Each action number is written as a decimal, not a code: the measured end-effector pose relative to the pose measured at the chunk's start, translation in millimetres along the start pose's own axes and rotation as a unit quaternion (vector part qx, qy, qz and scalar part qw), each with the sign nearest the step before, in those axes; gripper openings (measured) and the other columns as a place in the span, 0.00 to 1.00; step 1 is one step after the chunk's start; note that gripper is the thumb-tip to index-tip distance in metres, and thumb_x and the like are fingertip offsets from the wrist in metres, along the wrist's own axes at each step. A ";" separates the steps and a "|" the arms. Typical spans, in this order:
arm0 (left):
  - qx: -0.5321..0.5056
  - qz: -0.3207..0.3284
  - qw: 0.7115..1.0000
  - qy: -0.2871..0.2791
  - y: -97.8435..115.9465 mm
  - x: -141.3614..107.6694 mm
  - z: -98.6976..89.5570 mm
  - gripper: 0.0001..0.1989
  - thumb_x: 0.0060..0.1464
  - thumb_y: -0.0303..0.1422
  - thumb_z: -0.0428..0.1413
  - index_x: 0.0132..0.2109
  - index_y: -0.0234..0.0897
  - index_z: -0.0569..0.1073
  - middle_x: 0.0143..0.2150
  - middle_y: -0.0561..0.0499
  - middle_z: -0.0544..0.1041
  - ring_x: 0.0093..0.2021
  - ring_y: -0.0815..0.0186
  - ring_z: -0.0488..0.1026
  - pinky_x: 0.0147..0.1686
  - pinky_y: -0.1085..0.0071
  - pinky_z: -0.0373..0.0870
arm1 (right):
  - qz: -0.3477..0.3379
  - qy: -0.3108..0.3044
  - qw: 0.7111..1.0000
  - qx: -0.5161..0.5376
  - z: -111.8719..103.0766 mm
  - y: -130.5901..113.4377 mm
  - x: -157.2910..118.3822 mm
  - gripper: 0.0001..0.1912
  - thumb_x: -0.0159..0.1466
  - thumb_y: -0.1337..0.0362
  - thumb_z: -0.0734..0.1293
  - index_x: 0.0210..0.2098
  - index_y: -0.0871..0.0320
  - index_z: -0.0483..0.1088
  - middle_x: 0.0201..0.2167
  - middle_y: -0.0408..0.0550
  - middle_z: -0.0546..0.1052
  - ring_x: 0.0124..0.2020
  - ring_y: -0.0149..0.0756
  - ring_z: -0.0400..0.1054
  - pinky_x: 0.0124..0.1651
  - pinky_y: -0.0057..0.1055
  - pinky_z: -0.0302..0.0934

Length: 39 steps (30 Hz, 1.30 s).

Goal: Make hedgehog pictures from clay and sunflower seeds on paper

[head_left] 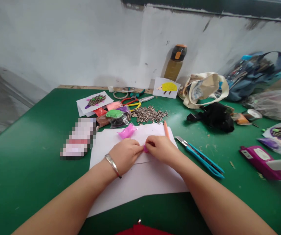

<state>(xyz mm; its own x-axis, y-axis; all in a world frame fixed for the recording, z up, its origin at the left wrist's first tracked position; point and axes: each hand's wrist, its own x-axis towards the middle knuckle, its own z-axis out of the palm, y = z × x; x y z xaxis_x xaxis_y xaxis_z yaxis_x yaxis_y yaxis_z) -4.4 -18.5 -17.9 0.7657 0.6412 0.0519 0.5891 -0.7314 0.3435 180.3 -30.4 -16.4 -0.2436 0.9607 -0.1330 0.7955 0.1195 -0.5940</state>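
My left hand (125, 155), with a silver bangle on its wrist, rests over white paper (121, 186), fingers together and tips against a small pink piece of clay (145, 148). From the right, my right hand (162, 148) pinches that same pink piece between thumb and fingers. Just behind my left hand lies a bright pink clay packet (127, 131). An orange pen (166, 130) sits at the paper's far right edge. Beyond the paper is a pile of striped sunflower seeds (149, 114).
A blue utility knife (201, 158) lies right of the paper, its blade exposed. At left are a phone (79, 138) and coloured clay packets (114, 113). Scissors (146, 99), a bottle (176, 63), a cream bag (204, 89) and a magenta device (264, 162) stand around.
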 end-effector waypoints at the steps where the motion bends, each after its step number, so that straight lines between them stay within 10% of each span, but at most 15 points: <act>1: 0.007 0.001 1.000 0.000 -0.3 -0.4 1.1 0.14 0.63 0.30 0.46 0.39 0.36 0.77 0.35 0.47 0.76 0.36 0.63 0.70 0.38 0.68 0.65 | -0.001 0.001 1.000 -0.002 -0.1 -0.4 -0.3 0.10 0.59 0.68 0.60 0.26 0.56 0.71 0.27 0.45 0.77 0.28 0.34 0.67 0.37 0.29 0.54; 12: 0.043 0.007 0.999 -0.006 1.9 -1.2 4.7 0.14 0.62 0.29 0.47 0.36 0.35 0.77 0.34 0.46 0.73 0.35 0.63 0.67 0.36 0.67 0.64 | 0.020 0.010 1.000 -0.004 -5.0 3.9 -0.6 0.11 0.61 0.59 0.62 0.25 0.55 0.68 0.21 0.44 0.73 0.24 0.34 0.64 0.31 0.30 0.52; 17: 0.041 0.011 0.999 0.002 2.6 -0.6 4.3 0.14 0.62 0.28 0.47 0.36 0.35 0.77 0.34 0.47 0.73 0.34 0.63 0.66 0.35 0.67 0.63 | -0.022 0.019 0.999 -0.020 -21.6 11.0 -8.0 0.14 0.61 0.69 0.57 0.32 0.54 0.74 0.29 0.46 0.76 0.33 0.36 0.67 0.38 0.32 0.55; 28: 0.029 0.008 0.999 -0.015 1.0 -0.9 4.7 0.13 0.62 0.28 0.47 0.42 0.37 0.77 0.36 0.47 0.73 0.35 0.63 0.66 0.37 0.66 0.64 | -0.096 -0.112 0.986 -0.082 -36.5 2.3 -28.0 0.22 0.63 0.70 0.55 0.47 0.44 0.74 0.39 0.45 0.74 0.36 0.34 0.68 0.35 0.28 0.54; 39: 0.066 0.000 0.997 -0.040 12.1 -2.5 -3.8 0.12 0.63 0.31 0.47 0.45 0.35 0.74 0.37 0.46 0.73 0.36 0.61 0.67 0.38 0.64 0.64 | -0.101 -0.109 0.976 -0.157 -32.9 6.9 -23.9 0.22 0.64 0.68 0.56 0.49 0.42 0.73 0.37 0.45 0.73 0.33 0.31 0.67 0.32 0.27 0.51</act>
<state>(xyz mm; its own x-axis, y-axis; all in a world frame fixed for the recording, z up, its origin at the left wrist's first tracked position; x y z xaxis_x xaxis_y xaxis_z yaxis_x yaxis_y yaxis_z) -0.1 -28.1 -10.4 0.7809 0.6242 -0.0240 0.6135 -0.7592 0.2173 209.9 -44.3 8.8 -0.4988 0.8373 -0.2240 0.8411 0.4052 -0.3582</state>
